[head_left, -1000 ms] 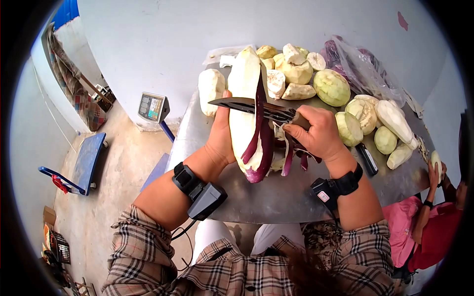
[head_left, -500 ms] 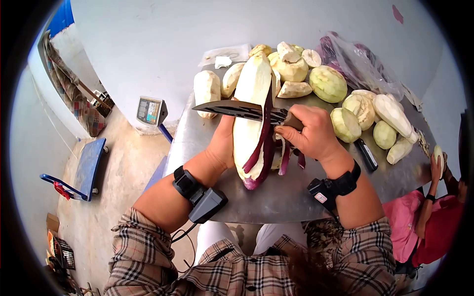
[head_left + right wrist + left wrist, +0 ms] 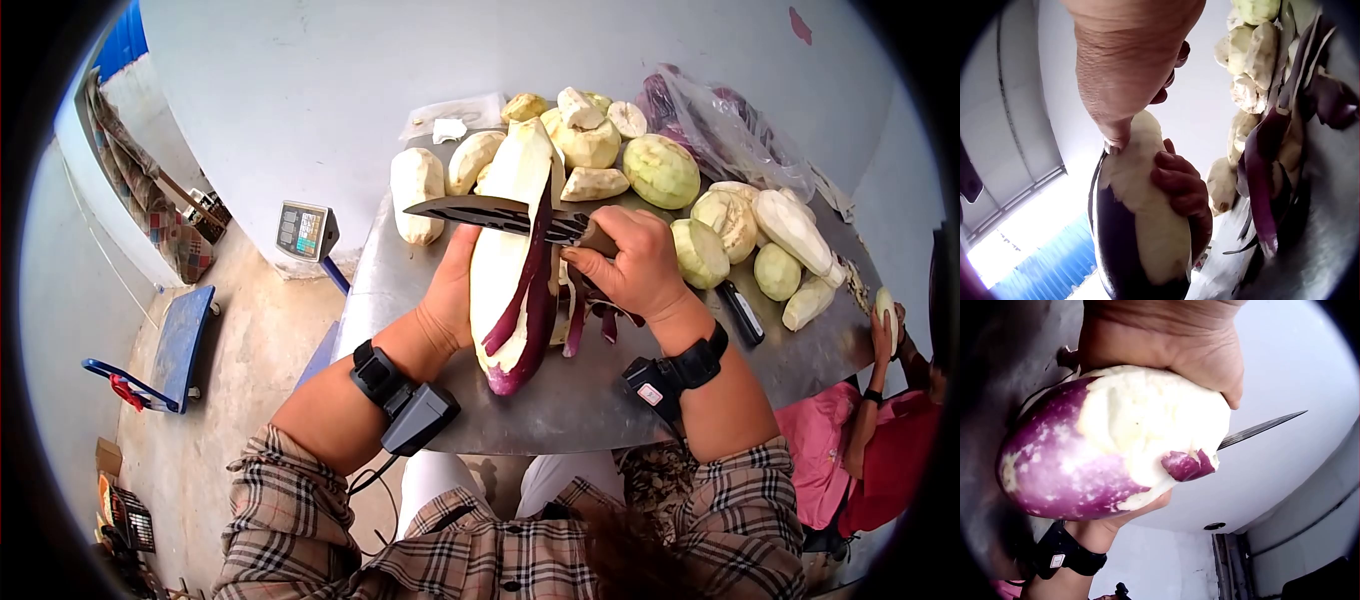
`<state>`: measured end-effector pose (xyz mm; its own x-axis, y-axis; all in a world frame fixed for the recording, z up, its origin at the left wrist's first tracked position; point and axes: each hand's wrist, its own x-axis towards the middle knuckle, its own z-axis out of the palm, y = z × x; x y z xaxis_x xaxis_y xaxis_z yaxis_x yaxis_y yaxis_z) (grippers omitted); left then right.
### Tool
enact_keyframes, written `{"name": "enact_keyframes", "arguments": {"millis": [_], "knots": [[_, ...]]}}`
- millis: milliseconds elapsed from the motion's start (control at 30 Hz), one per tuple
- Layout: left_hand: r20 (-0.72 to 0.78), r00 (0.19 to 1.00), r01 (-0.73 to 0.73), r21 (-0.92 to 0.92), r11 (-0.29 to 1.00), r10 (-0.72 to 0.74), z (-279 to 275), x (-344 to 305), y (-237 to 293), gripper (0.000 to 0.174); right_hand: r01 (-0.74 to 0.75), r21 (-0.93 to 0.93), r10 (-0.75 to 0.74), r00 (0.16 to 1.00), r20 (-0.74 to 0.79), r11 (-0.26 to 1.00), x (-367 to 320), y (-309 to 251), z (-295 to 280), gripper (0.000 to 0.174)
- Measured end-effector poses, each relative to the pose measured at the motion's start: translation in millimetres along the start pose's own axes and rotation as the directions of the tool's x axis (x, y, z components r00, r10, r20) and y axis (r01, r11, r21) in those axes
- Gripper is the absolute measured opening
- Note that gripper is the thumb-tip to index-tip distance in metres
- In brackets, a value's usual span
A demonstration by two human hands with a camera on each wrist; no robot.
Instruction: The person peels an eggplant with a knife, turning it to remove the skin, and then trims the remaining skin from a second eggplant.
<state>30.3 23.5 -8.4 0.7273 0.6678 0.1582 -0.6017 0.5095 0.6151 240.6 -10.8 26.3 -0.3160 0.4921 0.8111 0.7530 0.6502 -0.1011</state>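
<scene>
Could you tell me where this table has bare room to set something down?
The table is bare along its near edge, below the eggplant and peels, and by its near right corner. The far end is crowded with peeled eggplants.

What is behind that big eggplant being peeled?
Behind the eggplant lies a pile of peeled eggplants on the metal table. The left hand wraps round its back; the tabletop just behind is covered.

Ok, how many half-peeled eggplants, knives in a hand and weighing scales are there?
half-peeled eggplant: 1, held by the left hand
knife: 1, gripped by the right hand
weighing scale: 1, on the floor by the table
Total: 3
</scene>
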Motion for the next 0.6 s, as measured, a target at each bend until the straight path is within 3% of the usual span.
{"name": "enact_keyframes", "arguments": {"millis": [233,367,400,500,600], "knots": [[0.018,1.0,0.015,-0.033,0.999,-0.014,-2,0,0,0.059,0.021,-0.001,-0.021,0.999,-0.028,1.0,0,2,1,0.042],[-0.056,0.996,0.058,-0.105,0.993,-0.064,6,-4,0,0.067,-0.134,-0.057,0.13,0.989,-0.063,0.989,-1,17,-5,0.044],[0.034,0.997,0.073,-0.105,0.992,-0.07,2,-3,1,0.071,-0.18,-0.035,0.177,0.981,-0.075,0.983,-2,21,-6,0.044],[0.013,0.998,0.056,-0.147,0.988,-0.054,-1,-3,0,0.07,-0.312,-0.003,0.311,0.945,-0.101,0.95,-1,31,-7,0.046],[0.094,0.994,0.064,-0.177,0.982,-0.048,-5,-3,-1,0.07,-0.395,-0.007,0.392,0.912,-0.123,0.918,-4,39,-8,0.046]]}}
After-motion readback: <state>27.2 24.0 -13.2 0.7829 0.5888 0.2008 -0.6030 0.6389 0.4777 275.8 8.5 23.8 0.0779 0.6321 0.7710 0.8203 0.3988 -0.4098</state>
